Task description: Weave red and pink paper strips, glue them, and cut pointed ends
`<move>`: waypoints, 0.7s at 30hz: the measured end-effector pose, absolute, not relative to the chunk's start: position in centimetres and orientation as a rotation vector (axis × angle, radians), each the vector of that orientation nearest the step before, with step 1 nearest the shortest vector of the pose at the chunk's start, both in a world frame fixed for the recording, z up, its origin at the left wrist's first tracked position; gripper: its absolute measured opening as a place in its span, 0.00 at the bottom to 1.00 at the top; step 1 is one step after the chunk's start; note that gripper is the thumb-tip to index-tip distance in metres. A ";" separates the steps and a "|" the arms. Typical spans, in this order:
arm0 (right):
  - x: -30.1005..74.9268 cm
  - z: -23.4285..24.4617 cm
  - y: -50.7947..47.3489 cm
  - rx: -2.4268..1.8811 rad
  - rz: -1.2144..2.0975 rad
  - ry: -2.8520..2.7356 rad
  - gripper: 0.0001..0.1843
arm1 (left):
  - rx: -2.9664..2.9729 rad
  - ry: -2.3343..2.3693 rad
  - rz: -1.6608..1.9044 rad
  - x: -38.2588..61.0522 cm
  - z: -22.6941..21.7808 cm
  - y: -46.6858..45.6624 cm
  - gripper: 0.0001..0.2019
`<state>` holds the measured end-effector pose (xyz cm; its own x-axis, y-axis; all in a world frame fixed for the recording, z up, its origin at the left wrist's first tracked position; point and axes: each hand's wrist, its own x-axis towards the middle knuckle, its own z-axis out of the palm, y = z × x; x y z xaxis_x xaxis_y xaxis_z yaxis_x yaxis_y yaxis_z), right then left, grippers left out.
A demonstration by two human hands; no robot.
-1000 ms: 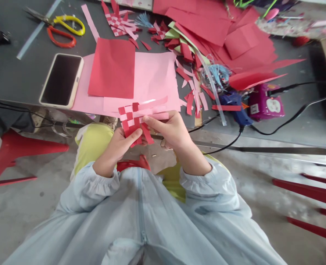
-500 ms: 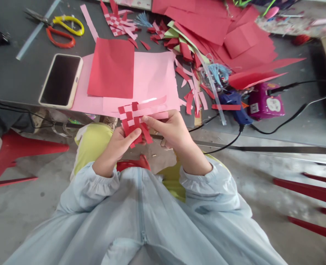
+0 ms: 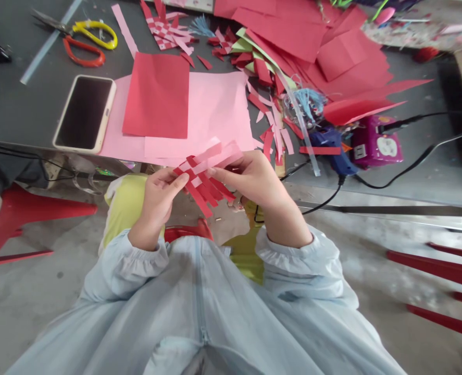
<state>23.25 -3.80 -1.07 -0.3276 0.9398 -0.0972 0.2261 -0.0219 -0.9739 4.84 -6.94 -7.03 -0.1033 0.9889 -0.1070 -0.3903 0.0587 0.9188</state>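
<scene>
Between my two hands is a woven paper piece (image 3: 196, 181) of red and pink strips, held in the air just before the table's front edge. My left hand (image 3: 158, 195) pinches its left corner, thumb on top. On the other side my right hand (image 3: 254, 179) has its thumb on the weave, where the pink strips and red strips cross; its fingers are mostly hidden underneath. Loose pink strip ends point up and right, and loose red ends hang toward me. Beyond the weave, a red paper sheet (image 3: 156, 96) lies on larger pink paper (image 3: 219, 104).
A phone (image 3: 84, 113) and scissors (image 3: 84, 41) lie at the left. Paper scraps (image 3: 270, 122), a blue glue gun (image 3: 332, 148) and a purple box (image 3: 377, 143) with cables are at the right. Red sheets (image 3: 285, 34) and another woven piece (image 3: 166, 28) lie farther back.
The woven piece has turned, its loose red ends now slanting down and right. My left hand has shifted from its lower edge up to its left corner; my right hand still grips the right side.
</scene>
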 end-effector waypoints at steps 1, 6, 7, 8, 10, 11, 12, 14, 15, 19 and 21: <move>23.3 -0.9 -3.8 -1.237 1.396 -1.612 0.15 | 0.771 1.035 1.406 4.8 -7.1 -6.9 0.13; 23.5 0.1 -3.8 -1.242 1.441 -1.651 0.09 | 0.692 1.025 1.380 4.8 -6.9 -6.7 0.14; 23.6 0.1 -3.8 -1.249 1.446 -1.647 0.08 | 0.688 1.018 1.379 4.8 -6.8 -6.7 0.14; 23.7 0.1 -3.8 -1.254 1.442 -1.642 0.08 | 0.682 1.013 1.381 4.8 -6.7 -6.7 0.14; 23.7 -0.3 -3.7 -1.259 1.411 -1.637 0.09 | 0.659 1.002 1.388 4.8 -6.7 -6.7 0.14; 23.7 -0.6 -3.7 -1.255 1.387 -1.641 0.09 | 0.646 0.995 1.391 4.7 -6.7 -6.6 0.14; 23.7 -0.9 -3.7 -1.243 1.362 -1.650 0.09 | 0.637 0.986 1.393 4.7 -6.7 -6.6 0.14; 23.6 -1.5 -3.7 -1.212 1.320 -1.671 0.08 | 0.635 0.975 1.400 4.7 -6.8 -6.6 0.13; 23.6 -1.7 -3.7 -1.196 1.308 -1.684 0.08 | 0.643 0.976 1.410 4.7 -6.9 -6.6 0.13; 23.2 -1.9 -3.9 -1.175 1.304 -1.729 0.10 | 0.663 1.020 1.467 4.7 -7.2 -6.5 0.14; 23.1 -1.5 -4.0 -1.193 1.303 -1.737 0.10 | 0.667 1.034 1.478 4.7 -7.3 -6.5 0.14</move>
